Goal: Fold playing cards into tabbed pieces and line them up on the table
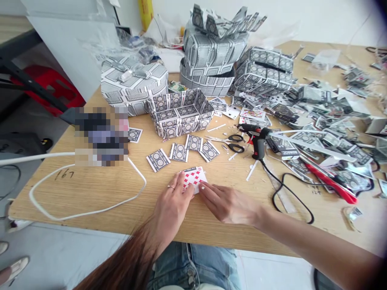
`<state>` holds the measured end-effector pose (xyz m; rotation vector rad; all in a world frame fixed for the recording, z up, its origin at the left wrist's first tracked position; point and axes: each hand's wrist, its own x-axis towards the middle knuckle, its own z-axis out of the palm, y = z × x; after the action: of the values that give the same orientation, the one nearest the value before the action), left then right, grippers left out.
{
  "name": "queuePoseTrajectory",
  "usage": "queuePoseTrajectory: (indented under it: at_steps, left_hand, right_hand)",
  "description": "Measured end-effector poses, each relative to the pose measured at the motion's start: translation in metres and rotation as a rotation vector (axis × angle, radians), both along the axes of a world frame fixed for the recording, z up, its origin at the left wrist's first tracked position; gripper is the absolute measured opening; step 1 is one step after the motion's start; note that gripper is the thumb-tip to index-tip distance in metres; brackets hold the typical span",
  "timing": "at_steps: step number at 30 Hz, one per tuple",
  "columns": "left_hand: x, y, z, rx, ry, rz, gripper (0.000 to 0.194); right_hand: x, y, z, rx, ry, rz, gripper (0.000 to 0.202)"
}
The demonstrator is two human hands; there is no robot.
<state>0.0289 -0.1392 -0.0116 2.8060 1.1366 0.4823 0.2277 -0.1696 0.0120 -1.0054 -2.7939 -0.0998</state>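
Note:
A playing card (193,177) with red diamonds lies face up at the table's front, a strip of its patterned back showing along the far edge. My left hand (173,201) presses on its left side with the fingers close together. From the right, my right hand (225,203) pinches the card's near right corner. Just beyond lie several face-down cards with dark patterned backs, among them one card (158,160) at the left. Behind these stands an open box (181,117) built from folded cards.
Black-handled scissors (234,139) and a glue gun (256,139) lie right of the cards; its black cord loops toward the front. A red-handled tool (332,183) rests among piled cards and scraps. Larger card-built boxes (134,86) stand behind. A white cable (90,211) curls at left.

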Motion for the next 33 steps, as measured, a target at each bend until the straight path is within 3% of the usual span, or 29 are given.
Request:
queuePoseTrajectory:
  at_steps: [4, 8, 11, 14, 17, 20, 26, 33]
  left_hand:
    - [0.001, -0.003, -0.003, 0.043, -0.027, 0.015, 0.021]
    - [0.000, 0.002, -0.002, 0.088, -0.011, -0.021, 0.020]
    - [-0.002, 0.008, -0.001, 0.026, 0.005, -0.072, 0.021]
    - [-0.003, 0.013, -0.001, -0.067, 0.002, -0.082, 0.020]
    - [-0.004, 0.015, 0.001, -0.049, 0.047, -0.094, 0.018]
    - [-0.004, 0.016, 0.005, 0.038, 0.102, -0.102, 0.014]
    - [-0.005, 0.014, 0.006, 0.111, 0.108, -0.087, 0.015]
    - [-0.003, 0.008, 0.002, 0.158, 0.096, -0.075, 0.017]
  right_hand:
    - [0.002, 0.003, 0.001, 0.125, -0.080, 0.025, 0.031]
    - [0.009, 0.009, 0.003, -0.028, -0.095, 0.013, 0.026]
    - [0.010, 0.013, 0.007, -0.135, -0.090, -0.010, 0.027]
    - [0.004, 0.014, 0.011, -0.294, -0.052, -0.098, 0.024]
    - [-0.003, 0.012, 0.012, -0.364, -0.056, -0.169, 0.020]
    - [-0.001, 0.014, 0.009, -0.348, -0.071, -0.160, 0.023]
    - [0.018, 0.032, 0.004, -0.211, 0.016, 0.023, 0.028]
    - [0.020, 0.035, 0.006, -0.181, 0.020, 0.033, 0.035]
